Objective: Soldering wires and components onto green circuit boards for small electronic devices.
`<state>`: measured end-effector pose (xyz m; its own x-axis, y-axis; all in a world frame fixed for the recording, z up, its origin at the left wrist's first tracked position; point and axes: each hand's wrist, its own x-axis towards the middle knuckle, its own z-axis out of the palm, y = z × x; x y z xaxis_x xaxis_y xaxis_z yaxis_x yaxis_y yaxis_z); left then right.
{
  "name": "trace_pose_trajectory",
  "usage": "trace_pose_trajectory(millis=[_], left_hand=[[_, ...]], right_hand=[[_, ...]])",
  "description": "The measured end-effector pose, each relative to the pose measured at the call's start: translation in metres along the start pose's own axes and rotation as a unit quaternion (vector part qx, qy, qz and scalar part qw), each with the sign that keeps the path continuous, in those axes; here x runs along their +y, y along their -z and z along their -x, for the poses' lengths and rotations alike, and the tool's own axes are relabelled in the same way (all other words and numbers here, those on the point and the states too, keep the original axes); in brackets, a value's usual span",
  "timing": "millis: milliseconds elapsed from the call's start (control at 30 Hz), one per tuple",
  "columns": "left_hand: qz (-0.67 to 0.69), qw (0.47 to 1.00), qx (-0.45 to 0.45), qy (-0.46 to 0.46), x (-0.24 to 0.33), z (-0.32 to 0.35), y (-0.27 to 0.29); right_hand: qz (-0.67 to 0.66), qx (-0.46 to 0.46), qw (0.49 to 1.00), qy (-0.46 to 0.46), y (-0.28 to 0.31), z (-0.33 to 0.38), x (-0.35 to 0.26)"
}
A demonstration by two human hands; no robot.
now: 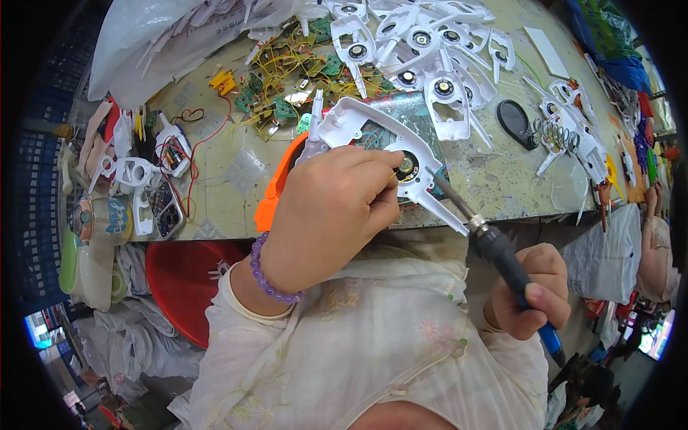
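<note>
At the counter's (pixel 502 179) near edge, the left hand (pixel 340 197) pinches at a white plastic shell's (pixel 426 148) round black speaker (pixel 408 169); exactly what it grips, I cannot tell. The right hand (pixel 539 290) clasps a soldering iron (pixel 499 249); slipping, its tip could burn fingers.

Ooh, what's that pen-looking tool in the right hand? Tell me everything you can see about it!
It's a soldering iron: a black grip with a blue back end, and a metal-looking collar and shaft in front. The right hand grips its handle. It slants, front end up and left, over the white plastic shell. I can't tell whether its tip touches anything.
</note>
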<state>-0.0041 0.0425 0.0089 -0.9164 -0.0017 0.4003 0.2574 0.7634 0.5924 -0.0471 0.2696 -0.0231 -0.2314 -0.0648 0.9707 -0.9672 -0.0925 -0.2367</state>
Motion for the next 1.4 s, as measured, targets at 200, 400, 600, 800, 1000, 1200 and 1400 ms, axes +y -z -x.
trace_pose_trajectory(millis=[200, 400, 600, 800, 1000, 1200, 1400], left_hand=[[0.005, 1.0, -0.006, -0.015, -0.002, 0.001, 0.0], [-0.034, 0.996, 0.021, -0.076, -0.004, 0.008, 0.009], [-0.108, 0.988, 0.098, -0.053, -0.013, 0.034, 0.016], [0.182, 0.956, 0.223, 0.064, -0.022, 0.057, -0.002], [0.106, 0.958, 0.249, 0.092, -0.025, 0.058, -0.006], [0.094, 0.951, 0.294, 0.007, -0.012, 0.053, -0.009], [0.102, 0.958, 0.269, 0.02, 0.004, 0.046, -0.012]], right_hand=[[0.107, 0.052, 0.989, -0.087, 0.002, 0.025, 0.005], [0.105, 0.017, 0.989, -0.101, -0.033, 0.05, 0.013], [0.15, -0.047, 0.983, -0.096, -0.04, 0.046, 0.015], [0.092, -0.035, 0.989, -0.107, -0.044, 0.051, 0.019], [0.21, 0.042, 0.968, -0.133, -0.043, 0.071, 0.012], [0.147, 0.164, 0.931, -0.29, -0.016, 0.11, 0.054], [0.106, 0.109, 0.966, -0.21, -0.041, 0.065, 0.018]])
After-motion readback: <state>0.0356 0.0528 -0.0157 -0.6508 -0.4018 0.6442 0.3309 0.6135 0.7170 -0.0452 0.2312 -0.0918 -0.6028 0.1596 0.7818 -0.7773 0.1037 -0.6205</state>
